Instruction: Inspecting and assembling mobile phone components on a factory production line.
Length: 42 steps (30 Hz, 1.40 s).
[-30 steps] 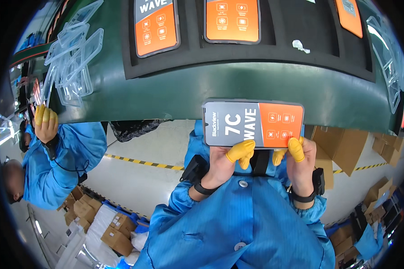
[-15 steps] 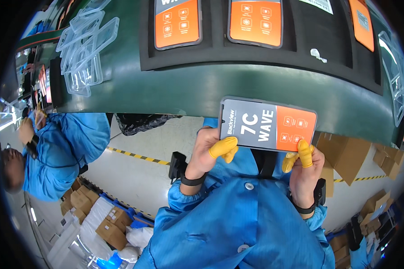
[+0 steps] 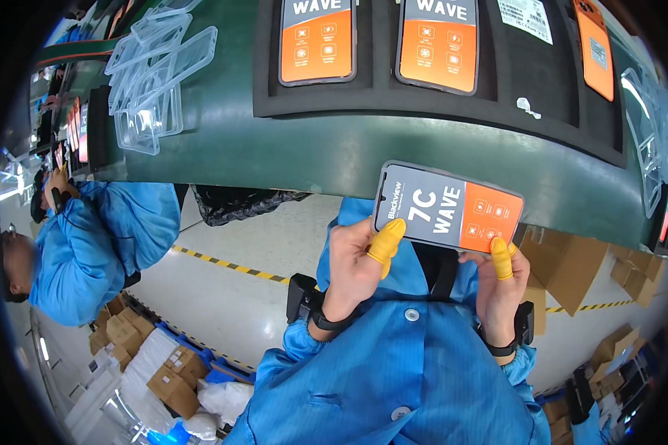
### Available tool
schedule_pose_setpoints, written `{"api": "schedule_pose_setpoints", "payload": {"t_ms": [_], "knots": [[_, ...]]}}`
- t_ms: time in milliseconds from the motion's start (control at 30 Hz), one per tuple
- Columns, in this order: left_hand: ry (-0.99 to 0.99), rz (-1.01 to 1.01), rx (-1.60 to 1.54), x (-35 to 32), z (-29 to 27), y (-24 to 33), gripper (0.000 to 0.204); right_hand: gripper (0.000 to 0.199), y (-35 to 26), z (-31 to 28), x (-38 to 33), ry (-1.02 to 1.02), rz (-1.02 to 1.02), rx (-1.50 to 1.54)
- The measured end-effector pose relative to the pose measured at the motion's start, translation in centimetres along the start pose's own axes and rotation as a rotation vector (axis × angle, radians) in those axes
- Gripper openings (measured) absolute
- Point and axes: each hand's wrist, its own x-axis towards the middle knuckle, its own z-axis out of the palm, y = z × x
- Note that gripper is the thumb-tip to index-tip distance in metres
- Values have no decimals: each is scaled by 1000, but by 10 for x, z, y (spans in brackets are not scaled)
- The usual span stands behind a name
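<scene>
A smartphone (image 3: 449,206) with a grey and orange printed front is held sideways at the near edge of the green bench. My left hand (image 3: 355,259) grips its lower left end, the thumb in a yellow finger cot on its front edge. At the lower right corner my right hand (image 3: 503,278) pinches it, also with a yellow-covered thumb on the front. The other fingers are mostly hidden behind the phone. Beyond lies a black foam tray (image 3: 393,106) bearing two similar phones, one (image 3: 318,55) on the left and another (image 3: 436,59) beside it.
Clear plastic cases (image 3: 152,81) are piled at the left of the bench (image 3: 223,152), with more cases (image 3: 640,141) at far right. An orange phone (image 3: 595,55) lies face down in the tray. A co-worker in blue (image 3: 89,245) works at left. Cardboard boxes (image 3: 568,267) stand below the bench.
The phone has tilted slightly, its right end lower, and its left end has shifted right. My left hand has moved right along with it. The whole view has shifted a little.
</scene>
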Motion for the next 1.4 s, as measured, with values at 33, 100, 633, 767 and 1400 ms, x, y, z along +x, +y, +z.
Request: {"api": "schedule_pose_setpoints", "payload": {"t_ms": [33,100,633,767,1400], "knots": [[-3,9,-7,0,0,0,23,21,-2,2,-1,-3,-10,-4],[56,41,223,0,2,-1,17,22,-9,5,-3,-10,66,131],[-292,278,-81,-3,-34,37,39,40,-113,59,94,-90,-164,383],[-258,231,-77,-5,-32,33,31,35,-109,73,124,-49,-216,403],[-211,189,3,24,-15,40,27,34,-173,28,118,-343,211,-427]]}}
